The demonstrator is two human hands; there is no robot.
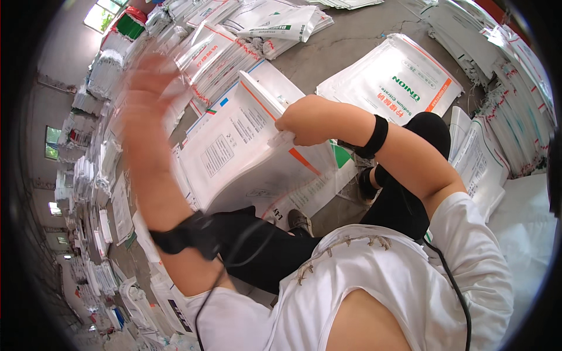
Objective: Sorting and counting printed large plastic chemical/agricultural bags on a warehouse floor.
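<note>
A: Right hand (301, 121), quick?
B: A bit past 12 o'clock from mid-view. Fingers curled tight on the edge of a white printed sack (231, 126). How many layers are in the grip, can't tell.
A: Left hand (151, 76)?
B: 10 o'clock, raised, badly motion-blurred. Fingers look spread; whether anything's in them, can't tell.
A: Where's the sack?
B: Close in at 10 o'clock from mid-view, print side up, orange stripe near its far edge. Its right end runs to the right hand. More white layers show under it; what carries them is hidden.
A: Nearest to the left hand?
B: A bundle of white sacks with red stitching (208, 64), at the hand's 3 o'clock.
A: Other stuff?
B: Flat sack stack with an orange band and green print (383, 79), 1 to 2 o'clock, on the grey floor (351, 29). Tall sack pile (515, 117), between 2 and 3. More piles (88, 169) along 9 o'clock. Bright window (105, 14), between 10 and 11.
A: The wearer?
B: White shirt (351, 257), 5 to 6 o'clock, dark trousers. Black wristband (374, 137) on the right wrist, dark band (187, 234) on the left forearm. Shoe (300, 222) near 5 o'clock, just below mid-view.
</note>
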